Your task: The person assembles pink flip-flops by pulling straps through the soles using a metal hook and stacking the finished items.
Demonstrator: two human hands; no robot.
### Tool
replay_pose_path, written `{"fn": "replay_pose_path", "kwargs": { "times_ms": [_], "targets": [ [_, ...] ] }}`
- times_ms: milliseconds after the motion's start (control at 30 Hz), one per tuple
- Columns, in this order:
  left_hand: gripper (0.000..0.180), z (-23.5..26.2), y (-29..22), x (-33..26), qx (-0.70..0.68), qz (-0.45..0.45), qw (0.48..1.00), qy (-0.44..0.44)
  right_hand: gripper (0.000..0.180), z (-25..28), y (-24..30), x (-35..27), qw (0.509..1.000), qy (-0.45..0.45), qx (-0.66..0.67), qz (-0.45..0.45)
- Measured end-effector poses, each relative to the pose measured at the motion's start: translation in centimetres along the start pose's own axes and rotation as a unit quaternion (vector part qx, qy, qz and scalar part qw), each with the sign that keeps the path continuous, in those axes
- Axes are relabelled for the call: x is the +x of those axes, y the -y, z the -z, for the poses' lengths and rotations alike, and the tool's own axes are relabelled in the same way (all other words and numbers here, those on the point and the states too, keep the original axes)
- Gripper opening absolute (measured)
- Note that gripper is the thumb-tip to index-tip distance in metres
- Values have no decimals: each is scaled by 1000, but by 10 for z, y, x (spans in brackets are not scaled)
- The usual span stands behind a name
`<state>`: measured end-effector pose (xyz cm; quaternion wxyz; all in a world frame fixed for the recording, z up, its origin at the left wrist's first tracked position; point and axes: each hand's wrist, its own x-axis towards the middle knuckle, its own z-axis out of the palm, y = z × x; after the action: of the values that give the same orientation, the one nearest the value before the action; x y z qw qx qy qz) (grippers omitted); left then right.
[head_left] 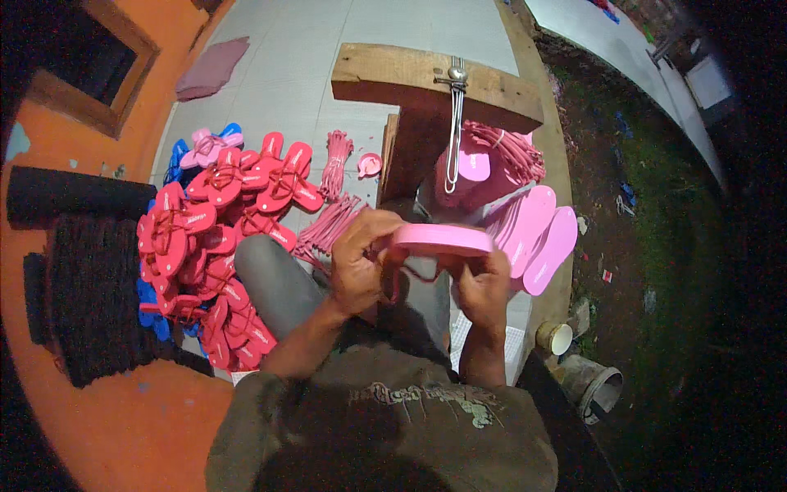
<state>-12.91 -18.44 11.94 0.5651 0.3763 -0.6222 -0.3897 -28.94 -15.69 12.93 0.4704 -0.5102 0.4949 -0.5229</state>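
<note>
A pink flip-flop [443, 239] is held up edge-on before my chest. My left hand [361, 261] is closed around its left end, and my right hand [484, 283] grips the right end with the thumb below. Beneath the sole hangs a dark reddish strap [397, 284], close to my left fingers; how it joins the sole is hidden. Just past my left hand lie loose pink straps [332, 234]. Pink soles [548, 246] lean in a row beyond my right hand.
Ahead stands a wooden beam [393, 72] on a post, with a long metal tool [456, 123] hanging from it. Red flip-flops [188, 238] are heaped at left. A strap bundle [508, 148] sits behind the beam. Buckets [602, 394] stand by the floor's right edge.
</note>
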Motion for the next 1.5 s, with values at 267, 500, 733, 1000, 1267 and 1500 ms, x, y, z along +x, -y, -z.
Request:
{"fn": "replay_pose_path", "kwargs": {
  "times_ms": [267, 500, 733, 1000, 1267, 1500],
  "targets": [
    [34, 6, -20, 31, 131, -205, 967, 74, 23, 4, 8, 47, 911, 93, 85, 393],
    [30, -2, -31, 51, 82, -190, 977, 57, 20, 17, 33, 68, 896, 60, -38, 439],
    [29, -1, -15, 58, 103, -201, 971, 78, 17, 14, 12, 74, 901, 50, 3, 431],
    [14, -6, -35, 74, 122, -123, 983, 62, 32, 4, 26, 61, 963, -71, 69, 249],
    [40, 13, -29, 99, 423, 86, 886, 169, 36, 8, 19, 130, 928, -204, -100, 295],
    [12, 58, -19, 25, -3, 282, 954, 103, 30, 8, 26, 116, 970, -138, 24, 201]
  ]
}}
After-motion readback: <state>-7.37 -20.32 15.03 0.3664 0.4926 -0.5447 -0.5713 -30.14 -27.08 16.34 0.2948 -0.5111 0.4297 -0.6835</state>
